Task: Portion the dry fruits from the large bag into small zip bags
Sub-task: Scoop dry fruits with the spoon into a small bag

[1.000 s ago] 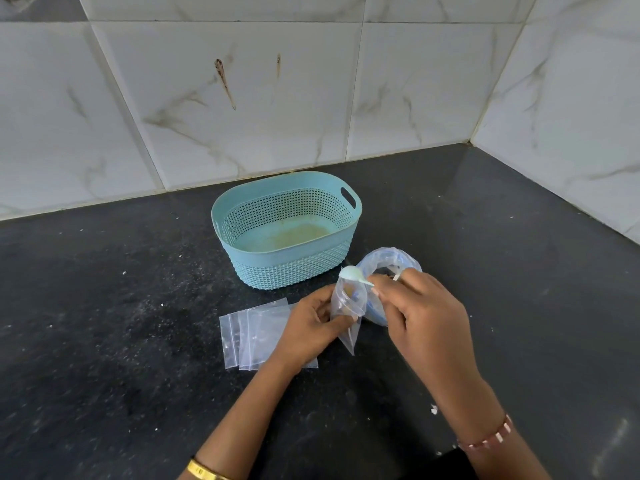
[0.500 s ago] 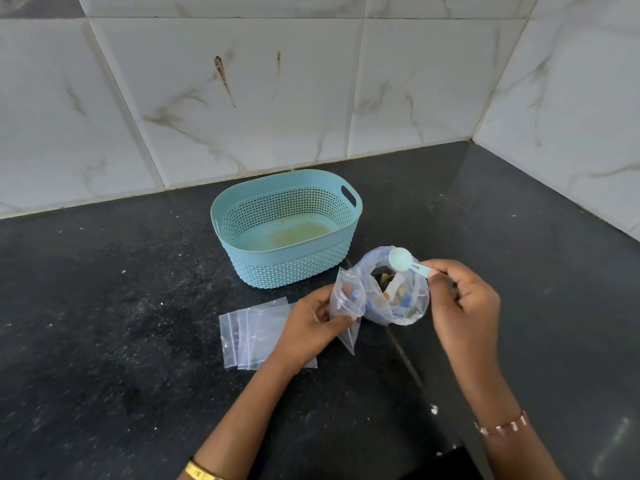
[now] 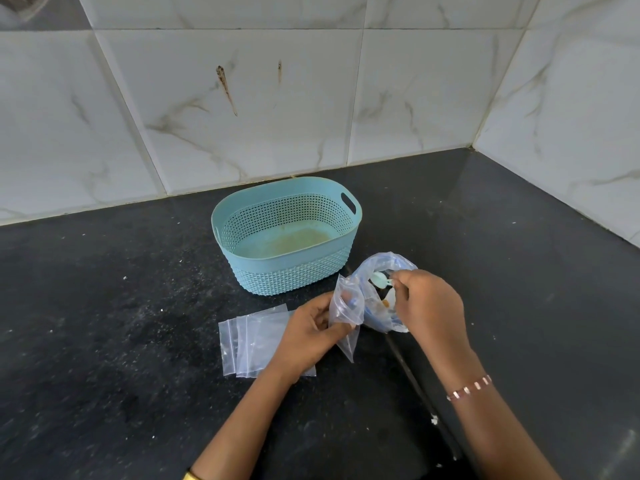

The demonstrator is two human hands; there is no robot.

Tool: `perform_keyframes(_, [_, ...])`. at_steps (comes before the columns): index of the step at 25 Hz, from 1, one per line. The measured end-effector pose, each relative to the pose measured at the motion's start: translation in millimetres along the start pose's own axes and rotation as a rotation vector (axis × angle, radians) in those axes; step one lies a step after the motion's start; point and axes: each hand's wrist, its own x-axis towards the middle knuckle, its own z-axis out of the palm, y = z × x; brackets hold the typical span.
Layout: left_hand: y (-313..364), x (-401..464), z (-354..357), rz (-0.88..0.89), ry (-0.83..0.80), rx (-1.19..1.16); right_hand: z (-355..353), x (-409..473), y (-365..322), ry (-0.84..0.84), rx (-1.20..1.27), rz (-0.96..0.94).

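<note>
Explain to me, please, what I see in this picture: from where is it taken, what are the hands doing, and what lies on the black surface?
There is no machine here. A camera worn on the person's head looks down at their two bare hands. The left hand holds a small zip bag upright. The right hand pinches a pale scoop at the mouth of the large bag of dry fruits. On the black counter lie spare zip bags, fanned flat, and behind them stands a blue basket.
</note>
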Motion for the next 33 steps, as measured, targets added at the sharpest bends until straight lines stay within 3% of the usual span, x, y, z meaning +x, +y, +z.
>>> perform_keyframes(4, [-1,1,0,-0.005,0.007,-0.006,-15,-16,2,0.0,0.206,-0.003])
perform_keyframes(8, [-2,1,0,-0.01,-0.001,-0.006,6,-17,9,-0.035,0.043,-0.101])
perform_keyframes(16, [-1,0,0,-0.019,-0.001,-0.01,9,0,3,0.106,-0.097,-0.106])
perform_keyframes(20, [-1,1,0,-0.01,-0.006,-0.034,17,5,4,0.017,-0.222,-0.115])
perform_keyframes(24, [0,0,1,-0.007,-0.008,-0.042,16,10,7,-0.164,-0.113,-0.067])
perform_keyframes(33, [-4,1,0,-0.006,-0.015,-0.045,18,18,1,-0.21,0.024,0.117])
